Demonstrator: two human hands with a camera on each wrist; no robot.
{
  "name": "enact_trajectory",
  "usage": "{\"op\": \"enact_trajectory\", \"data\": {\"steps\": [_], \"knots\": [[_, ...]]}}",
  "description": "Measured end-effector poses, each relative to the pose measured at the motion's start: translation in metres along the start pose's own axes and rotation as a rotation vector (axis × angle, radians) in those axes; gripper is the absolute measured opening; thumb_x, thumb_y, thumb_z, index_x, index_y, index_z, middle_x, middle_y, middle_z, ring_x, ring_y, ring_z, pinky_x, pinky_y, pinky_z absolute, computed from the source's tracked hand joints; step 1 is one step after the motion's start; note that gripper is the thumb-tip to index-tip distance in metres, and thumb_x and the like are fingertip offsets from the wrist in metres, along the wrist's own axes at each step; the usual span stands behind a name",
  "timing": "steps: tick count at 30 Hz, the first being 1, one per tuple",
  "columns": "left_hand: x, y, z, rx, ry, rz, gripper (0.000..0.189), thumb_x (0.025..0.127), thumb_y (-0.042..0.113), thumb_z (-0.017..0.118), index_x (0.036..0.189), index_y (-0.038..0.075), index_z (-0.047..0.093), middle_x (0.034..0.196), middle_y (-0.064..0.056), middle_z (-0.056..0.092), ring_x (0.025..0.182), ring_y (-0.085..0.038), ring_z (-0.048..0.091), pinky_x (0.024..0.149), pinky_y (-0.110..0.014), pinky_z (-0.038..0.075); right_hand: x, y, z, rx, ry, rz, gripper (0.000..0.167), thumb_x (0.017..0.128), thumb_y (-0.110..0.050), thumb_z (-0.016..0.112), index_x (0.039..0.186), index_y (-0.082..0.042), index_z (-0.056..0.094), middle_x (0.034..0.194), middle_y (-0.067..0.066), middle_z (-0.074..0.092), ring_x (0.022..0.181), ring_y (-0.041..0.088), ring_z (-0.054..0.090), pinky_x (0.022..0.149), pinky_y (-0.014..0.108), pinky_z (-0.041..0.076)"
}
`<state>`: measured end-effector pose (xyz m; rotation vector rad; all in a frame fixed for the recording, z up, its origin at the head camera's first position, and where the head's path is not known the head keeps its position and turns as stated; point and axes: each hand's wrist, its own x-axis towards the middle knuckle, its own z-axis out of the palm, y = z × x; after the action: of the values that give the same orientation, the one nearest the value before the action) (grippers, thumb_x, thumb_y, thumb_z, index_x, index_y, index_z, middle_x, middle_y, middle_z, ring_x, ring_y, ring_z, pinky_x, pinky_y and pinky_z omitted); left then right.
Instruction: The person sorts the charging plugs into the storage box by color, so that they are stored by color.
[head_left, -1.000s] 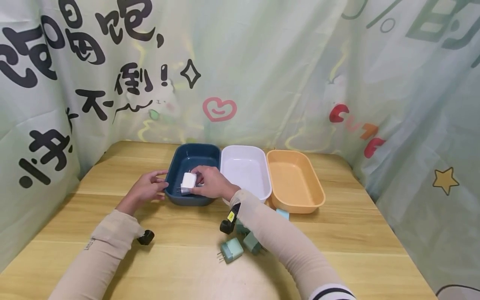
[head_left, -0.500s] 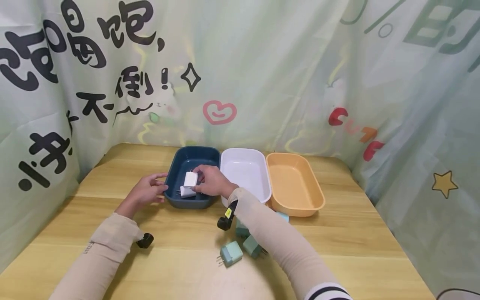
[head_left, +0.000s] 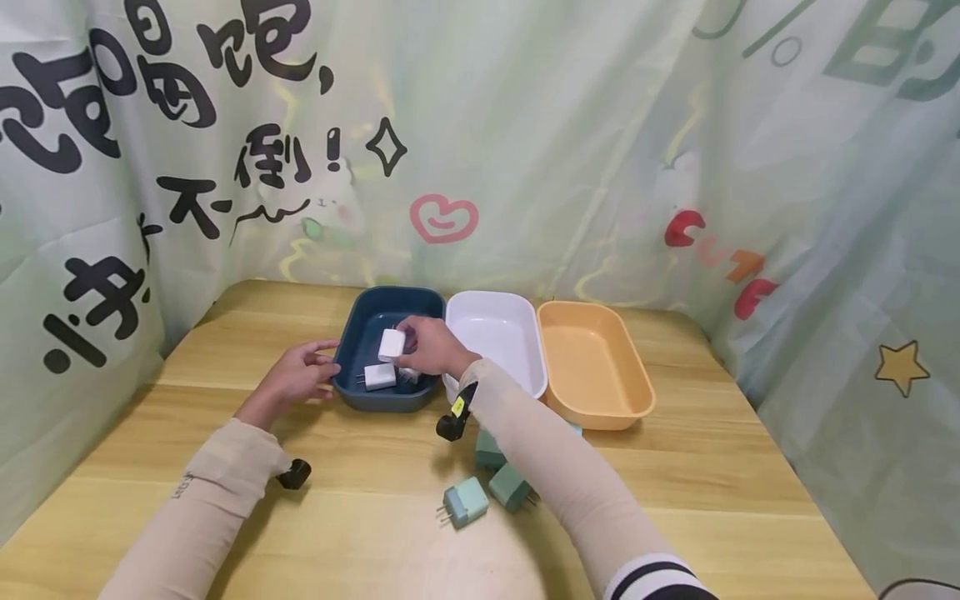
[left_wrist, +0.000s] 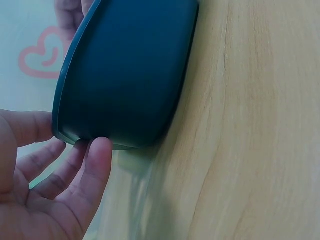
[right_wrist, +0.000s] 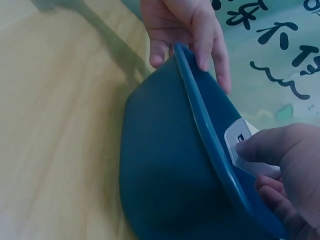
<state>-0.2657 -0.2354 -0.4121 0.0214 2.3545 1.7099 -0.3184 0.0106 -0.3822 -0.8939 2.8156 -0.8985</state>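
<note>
Over the dark blue tray [head_left: 384, 403], the right hand [head_left: 435, 347] pinches a white charger [head_left: 391, 345] between thumb and fingers, while a second white charger [head_left: 380, 377] lies inside the tray, toward its near wall. The left hand [head_left: 295, 375], fingers loosely spread, touches the tray's left side, the pinched charger being between the two hands. Green chargers [head_left: 466, 502] lie on the table [head_left: 360, 533], nearer the person than the tray and to its right

— What's lined up on the table [head_left: 360, 542]?
— Left tray [head_left: 390, 402], middle tray [head_left: 495, 333], right tray [head_left: 596, 358], side by side, curtain [head_left: 532, 167] behind.
— And the plug chargers [head_left: 467, 502]?
— Three lie before the middle tray; another charger [head_left: 380, 377] lies in the left tray.
</note>
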Motion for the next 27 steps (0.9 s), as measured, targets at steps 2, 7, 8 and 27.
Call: {"op": "enact_trajectory", "data": {"steps": [2,7,8,27], "knots": [[-0.0002,0.0004,0.0001,0.001,0.003,0.003,0.057,0.098,0.004,0.053,0.150,0.004,0.031,0.131,-0.031,0.044,0.089,-0.022,0.060,0.072,-0.036,0.058,0.0012,0.0016,0.0001,0.001,-0.002,0.019,0.046,0.080,-0.019,0.081,0.117,0.000,0.061,0.097,0.007,0.066,0.082,0.012,0.061,0.075,0.018,0.050],[0.0004,0.0002,0.0002,0.000,0.005,0.004,0.057,0.098,0.004,0.053,0.150,0.003,0.032,0.132,-0.031,0.044,0.091,-0.022,0.059,0.071,-0.035,0.058,0.0036,0.0050,0.0014,-0.003,0.006,0.026,0.044,0.080,-0.019,0.081,0.115,-0.001,0.061,0.096,0.006,0.066,0.084,0.012,0.062,0.075,0.017,0.050],[0.0008,0.0000,0.0002,-0.004,0.008,0.001,0.056,0.098,0.003,0.054,0.150,0.003,0.032,0.132,-0.030,0.045,0.090,-0.022,0.059,0.071,-0.035,0.058,0.0041,0.0055,0.0017,-0.003,0.008,0.022,0.044,0.080,-0.019,0.081,0.115,-0.001,0.061,0.096,0.007,0.066,0.084,0.012,0.062,0.074,0.017,0.050],[-0.0009,0.0001,-0.0002,-0.020,-0.004,0.023,0.057,0.097,0.002,0.053,0.150,0.000,0.030,0.132,-0.031,0.041,0.085,-0.018,0.060,0.069,-0.035,0.058,0.0059,0.0080,0.0025,-0.003,0.005,0.050,0.049,0.081,-0.022,0.079,0.120,0.000,0.059,0.101,0.008,0.066,0.088,0.012,0.062,0.076,0.018,0.051]]}}
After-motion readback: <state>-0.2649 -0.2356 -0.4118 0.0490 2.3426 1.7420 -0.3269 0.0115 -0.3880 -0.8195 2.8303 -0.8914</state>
